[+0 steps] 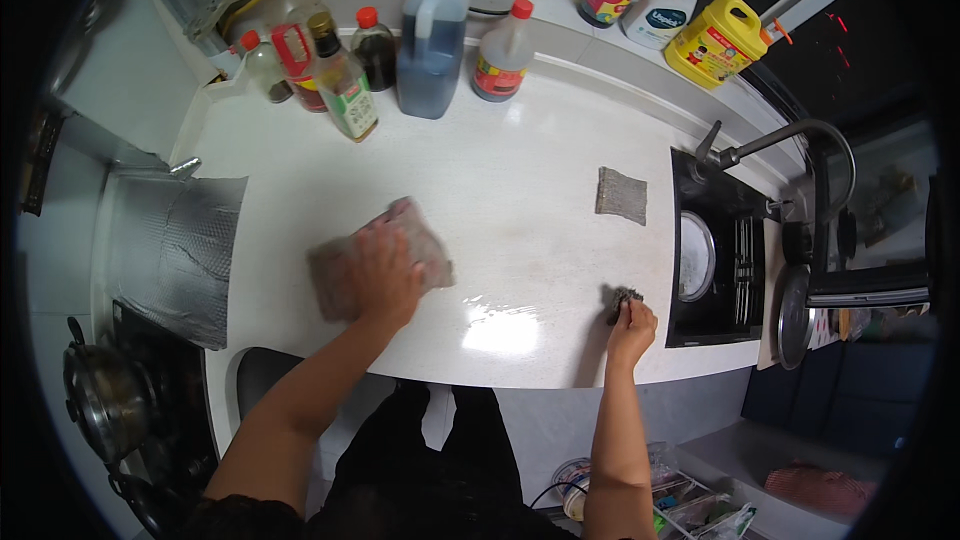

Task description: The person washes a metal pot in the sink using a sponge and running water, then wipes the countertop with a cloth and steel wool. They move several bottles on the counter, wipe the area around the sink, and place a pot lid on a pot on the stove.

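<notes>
A white countertop (520, 200) serves as the landmark here, and everything is placed against it. Off its left edge a sheet of crinkled foil (175, 250) hangs over the gap beside the stove, and below that a dark pot (105, 395) sits on the burner. On the left half of the countertop the left hand (385, 275) lies flat with fingers spread, pressed down onto a greyish-pink cloth (345, 265) that is bunched and a little blurred beneath the palm. Along the back rim of the countertop stands a row of sauce bottles (345, 80), with a large dark jug (432, 40) with a red cap next to them and a smaller red-capped bottle (503, 52) just beside it. Towards the right side of the countertop a small grey mesh scouring pad (621, 196) lies alone, well apart from both hands. Near the front right corner the right hand (632, 320) has its fingertips closed together around a dark steel scrubber (626, 298), held against the surface. Past the right edge lies a black sink (715, 260) with a curved tap (800, 140) above it
</notes>
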Available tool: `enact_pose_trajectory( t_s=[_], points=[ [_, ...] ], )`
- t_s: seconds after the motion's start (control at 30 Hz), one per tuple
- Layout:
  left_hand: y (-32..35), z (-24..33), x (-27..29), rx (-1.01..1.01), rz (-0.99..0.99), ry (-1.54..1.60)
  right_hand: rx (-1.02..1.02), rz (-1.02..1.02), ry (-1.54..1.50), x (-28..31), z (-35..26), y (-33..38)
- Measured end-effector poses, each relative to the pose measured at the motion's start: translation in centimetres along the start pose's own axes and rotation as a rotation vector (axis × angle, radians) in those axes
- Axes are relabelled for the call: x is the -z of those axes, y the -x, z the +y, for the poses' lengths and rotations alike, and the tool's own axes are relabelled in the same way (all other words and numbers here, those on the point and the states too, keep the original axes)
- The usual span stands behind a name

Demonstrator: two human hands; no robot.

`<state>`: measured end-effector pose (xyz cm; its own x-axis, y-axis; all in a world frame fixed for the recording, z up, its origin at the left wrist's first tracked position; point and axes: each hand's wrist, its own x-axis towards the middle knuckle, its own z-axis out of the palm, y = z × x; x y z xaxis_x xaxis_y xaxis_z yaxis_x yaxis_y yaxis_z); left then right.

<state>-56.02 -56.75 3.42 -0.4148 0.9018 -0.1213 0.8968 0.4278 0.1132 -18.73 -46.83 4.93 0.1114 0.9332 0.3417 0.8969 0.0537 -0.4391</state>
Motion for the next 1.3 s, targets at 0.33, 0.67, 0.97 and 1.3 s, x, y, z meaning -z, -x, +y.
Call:
enact_pose_trajectory(
  t_s=[0.33, 0.67, 0.97, 1.3],
  points=[
    [-7.7, 24.1, -0.9, -0.558, -0.131, 0.120, -0.081, 0.006, 0.065, -0.1, 5.6, -1.9],
    [1.8, 2.6, -2.3, -0.762, 0.179, -0.207, -0.001, 0.006, 0.084, 0.4, 8.3, -3.1],
    [8.0, 8.5, 0.5, -0.853, -0.380, 0.028, -0.033, -0.048, -0.027, 0.8, 8.1, -2.4],
    [0.5, 33.9, -3.3, -0.917, -0.190, 0.207, -0.469, 0.171, -0.444, 4.0, 15.4, -4.8]
  ],
)
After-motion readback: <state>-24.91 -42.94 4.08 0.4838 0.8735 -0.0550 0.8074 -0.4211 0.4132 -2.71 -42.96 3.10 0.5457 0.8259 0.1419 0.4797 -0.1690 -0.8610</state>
